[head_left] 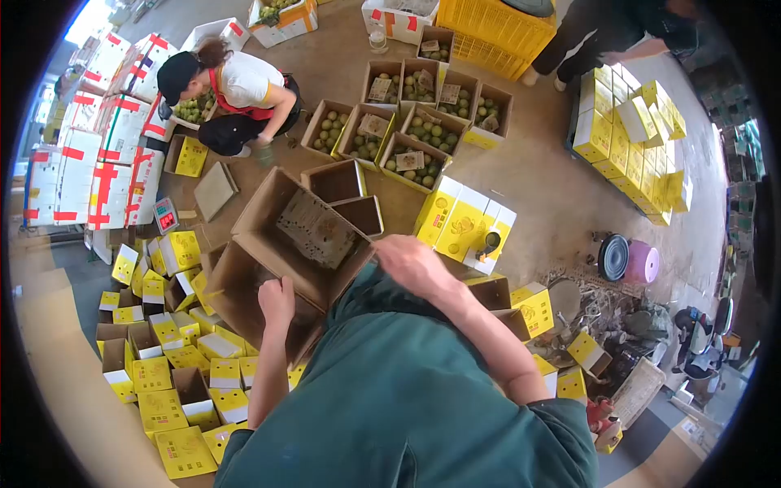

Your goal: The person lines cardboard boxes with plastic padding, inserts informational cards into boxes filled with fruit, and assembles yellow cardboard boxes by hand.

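Observation:
In front of my body stands an open cardboard box point(346, 281), brown inside, with a pale, dark-spotted panel point(317, 229) showing within it. My right hand point(411, 264) is closed on this box's right rim. My left hand point(277, 301) is closed at the rim between it and a second open cardboard box point(244, 285) on the left. Which of the two rims the left fingers grip is hard to tell. Just beyond are smaller open boxes point(335, 180) with brown insides. A yellow-and-white carton point(464, 224) with a dark round object on it stands to the right.
Several boxes of green fruit point(419, 159) stand ahead on the floor. A person point(244, 89) crouches at the left near stacked white boxes point(106, 163). Another person point(602, 37) stands by a pallet of yellow cartons point(618, 138). Many yellow cartons point(163, 411) lie at lower left.

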`<state>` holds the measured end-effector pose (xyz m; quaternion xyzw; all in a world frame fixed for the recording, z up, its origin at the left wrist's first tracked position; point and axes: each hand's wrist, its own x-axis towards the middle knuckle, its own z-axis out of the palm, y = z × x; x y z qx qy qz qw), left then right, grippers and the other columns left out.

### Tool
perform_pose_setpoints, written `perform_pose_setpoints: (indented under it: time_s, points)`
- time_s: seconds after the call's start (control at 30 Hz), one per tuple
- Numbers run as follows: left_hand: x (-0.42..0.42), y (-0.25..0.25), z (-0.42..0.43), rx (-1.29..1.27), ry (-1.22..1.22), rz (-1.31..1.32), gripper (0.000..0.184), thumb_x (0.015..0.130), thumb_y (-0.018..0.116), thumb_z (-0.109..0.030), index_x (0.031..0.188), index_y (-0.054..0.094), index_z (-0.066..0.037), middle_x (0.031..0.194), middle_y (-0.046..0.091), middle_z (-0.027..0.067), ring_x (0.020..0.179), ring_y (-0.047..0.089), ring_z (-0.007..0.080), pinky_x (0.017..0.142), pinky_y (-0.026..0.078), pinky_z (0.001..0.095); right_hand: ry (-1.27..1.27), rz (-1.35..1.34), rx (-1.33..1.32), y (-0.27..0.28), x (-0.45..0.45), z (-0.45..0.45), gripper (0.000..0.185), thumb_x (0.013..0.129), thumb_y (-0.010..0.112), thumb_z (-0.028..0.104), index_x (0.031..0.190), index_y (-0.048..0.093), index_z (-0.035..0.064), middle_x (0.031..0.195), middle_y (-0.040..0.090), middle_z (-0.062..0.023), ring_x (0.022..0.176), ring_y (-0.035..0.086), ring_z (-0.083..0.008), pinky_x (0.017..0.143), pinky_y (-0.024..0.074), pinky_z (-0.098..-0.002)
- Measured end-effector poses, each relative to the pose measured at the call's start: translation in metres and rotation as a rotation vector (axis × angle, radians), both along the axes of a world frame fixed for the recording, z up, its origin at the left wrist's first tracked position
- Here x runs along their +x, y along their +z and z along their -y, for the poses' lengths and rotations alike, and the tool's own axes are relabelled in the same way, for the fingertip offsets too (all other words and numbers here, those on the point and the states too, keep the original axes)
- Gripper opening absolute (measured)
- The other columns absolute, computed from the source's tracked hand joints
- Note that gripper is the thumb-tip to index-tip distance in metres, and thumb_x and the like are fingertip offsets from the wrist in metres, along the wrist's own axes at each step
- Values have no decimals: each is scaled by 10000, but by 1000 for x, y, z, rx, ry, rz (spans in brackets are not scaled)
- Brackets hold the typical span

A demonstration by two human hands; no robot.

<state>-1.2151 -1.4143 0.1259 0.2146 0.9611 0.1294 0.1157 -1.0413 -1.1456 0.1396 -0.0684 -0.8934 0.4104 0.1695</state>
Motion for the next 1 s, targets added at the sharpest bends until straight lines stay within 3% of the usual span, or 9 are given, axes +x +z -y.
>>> perform_pose_setpoints:
  time_s: [0.23, 0.33, 0.4, 0.6, 0.7, 0.8, 0.87, 0.9, 1.0]
  points:
    - [11, 31, -34, -147, -198, -83, 397, 858, 562, -263, 599, 631, 30, 646, 598, 263, 650, 611, 428, 634, 492, 510, 319, 472, 322, -1, -116, 65, 232, 809, 583, 92, 1029, 598, 21, 994, 584, -137, 982, 597, -300, 843, 519, -427]
    - [-14, 41, -43, -117, -240, -105, 381, 863, 555, -254, 614, 645, 19, 639, 602, 255, 636, 618, 411, 622, 501, 493, 169, 561, 507, -54, -174, 75, 418, 874, 521, 162, 1275, 534, 48, 1360, 464, -196, 1254, 461, -334, 989, 407, -579]
    - [-27, 44, -45, -43, -277, -208, 381, 863, 544, -235, 570, 642, -11, 598, 607, 216, 570, 622, 375, 560, 508, 463, -7, 344, 721, -147, -199, 68, 407, 848, 564, 166, 1240, 532, 60, 1268, 517, -199, 1163, 515, -316, 932, 440, -492]
    - [-9, 56, -75, -41, -537, -85, 337, 844, 523, -221, 568, 652, -76, 583, 629, 150, 555, 640, 319, 568, 522, 437, -147, 298, 825, -224, -206, 30, 352, 832, 578, 252, 1158, 611, 124, 1174, 602, -174, 1028, 607, -328, 901, 472, -464]
    - [-8, 28, -73, -8, -653, -16, 271, 818, 542, -210, 614, 686, -105, 612, 647, 114, 599, 663, 284, 571, 529, 413, -29, 841, 289, -213, -187, 29, 272, 900, 473, 159, 1077, 662, 74, 1121, 634, -167, 1000, 639, -319, 802, 548, -440]
    - [-22, 13, -64, -35, -654, 15, 205, 784, 589, -211, 638, 702, -123, 670, 673, 97, 659, 681, 263, 594, 536, 393, 109, 990, 652, -204, -150, 34, 218, 848, 536, 132, 965, 714, 87, 947, 715, -132, 846, 703, -330, 738, 570, -460]
    - [-38, 5, -56, -7, -545, 165, 195, 777, 587, -206, 665, 714, -110, 699, 674, 129, 691, 678, 306, 627, 533, 415, -21, 954, 444, -73, -162, 32, 145, 824, 560, 128, 801, 699, 94, 868, 700, -150, 787, 698, -299, 655, 560, -364]
    - [-43, -3, -54, -33, -514, 157, 199, 777, 579, -198, 661, 709, -101, 700, 673, 135, 701, 679, 312, 629, 531, 422, -206, 539, 300, -55, -162, 32, 123, 813, 555, 101, 746, 653, 70, 789, 665, -151, 747, 670, -296, 631, 532, -351]
    - [-49, -15, -67, 79, -512, 240, 188, 760, 584, -202, 668, 709, -96, 721, 672, 158, 679, 674, 316, 623, 527, 431, 195, 266, 142, 22, -221, 55, 42, 759, 534, 18, 741, 570, 32, 767, 590, -137, 741, 609, -349, 651, 514, -407]
